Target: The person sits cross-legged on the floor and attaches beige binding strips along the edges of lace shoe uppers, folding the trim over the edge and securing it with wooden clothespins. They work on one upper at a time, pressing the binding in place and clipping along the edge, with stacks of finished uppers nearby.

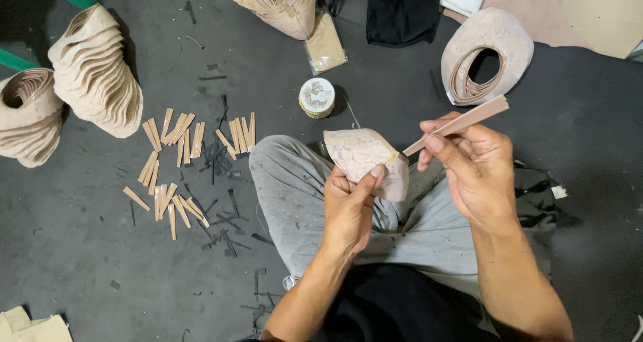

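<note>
Beige and mottled, the curved leather shoe piece [365,160] sits at centre frame over the person's lap, with the left hand [349,208] fingers wrapped round its lower edge. It looks light and bendable, best gripped at the rim. The right hand [472,168] fingers pinch a thin tan strip [459,123], whose tip touches the piece.

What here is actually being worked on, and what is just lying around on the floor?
In hand:
- beige piece, in the left hand
- tan strip, in the right hand

Lying about:
- loose strips
- round tin
- stacked pieces
- black scraps
- black cloth
</note>
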### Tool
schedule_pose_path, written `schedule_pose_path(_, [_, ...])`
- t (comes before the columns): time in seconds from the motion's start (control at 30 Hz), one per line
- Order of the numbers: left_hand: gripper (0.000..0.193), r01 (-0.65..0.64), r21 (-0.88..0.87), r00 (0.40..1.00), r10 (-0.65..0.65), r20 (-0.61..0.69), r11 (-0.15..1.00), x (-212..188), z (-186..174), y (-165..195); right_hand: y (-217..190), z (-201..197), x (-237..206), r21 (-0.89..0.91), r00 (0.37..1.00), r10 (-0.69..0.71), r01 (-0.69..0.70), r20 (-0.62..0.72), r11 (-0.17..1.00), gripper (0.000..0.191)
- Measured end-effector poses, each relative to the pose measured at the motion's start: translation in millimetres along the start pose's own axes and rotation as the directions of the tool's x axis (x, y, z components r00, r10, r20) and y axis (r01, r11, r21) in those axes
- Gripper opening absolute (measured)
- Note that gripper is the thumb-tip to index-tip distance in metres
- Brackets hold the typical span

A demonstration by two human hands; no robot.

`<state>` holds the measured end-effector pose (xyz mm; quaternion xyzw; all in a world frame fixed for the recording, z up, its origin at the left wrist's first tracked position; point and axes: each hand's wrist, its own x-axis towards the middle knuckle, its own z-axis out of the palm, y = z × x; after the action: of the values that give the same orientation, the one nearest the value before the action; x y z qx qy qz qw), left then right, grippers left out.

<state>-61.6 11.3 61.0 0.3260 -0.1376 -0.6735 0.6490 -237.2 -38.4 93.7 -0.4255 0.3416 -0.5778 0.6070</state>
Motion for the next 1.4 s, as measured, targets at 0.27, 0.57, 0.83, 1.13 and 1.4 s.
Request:
schedule_pose_path(0.27, [0.03,-0.028,0.001,1.0,0.028,-0.01,1.0,-1.6,0.1,-3.0,2.8,15.1,3.9,-0.108,1.0,0.024,-0.026,-0.015,0.994,0.029])
schedule_pose_path(0.57, [0.031,-0.055,-0.006,0.998,0.055,-0.004,0.998,-1.1,0.6,-2.4,6.5,19.1,5.2,-0.155,1.0,0.028,-0.027,0.009,0.988,0.029])
schedule_pose_path(0.83, [0.031,-0.067,-0.016,0.998,0.067,-0.003,0.998,-1.8,0.3,-3.9,7.6,19.5,3.6,-0.196,1.0,0.02,-0.016,0.018,0.98,0.03])
schedule_pose_path(1.13, [0.029,-0.057,-0.01,0.998,0.057,-0.01,0.998,-1.9,-0.1,-4.2,6.1,21.5,3.0,-0.197,1.0,0.022,-0.018,0.022,0.98,0.029])
schedule_pose_path(1.4, [0.029,-0.064,-0.016,0.998,0.063,-0.022,0.998,-1.8,0.3,-5.2,6.5,24.0,3.7,-0.231,1.0,0.022,-0.021,0.002,0.973,0.028])
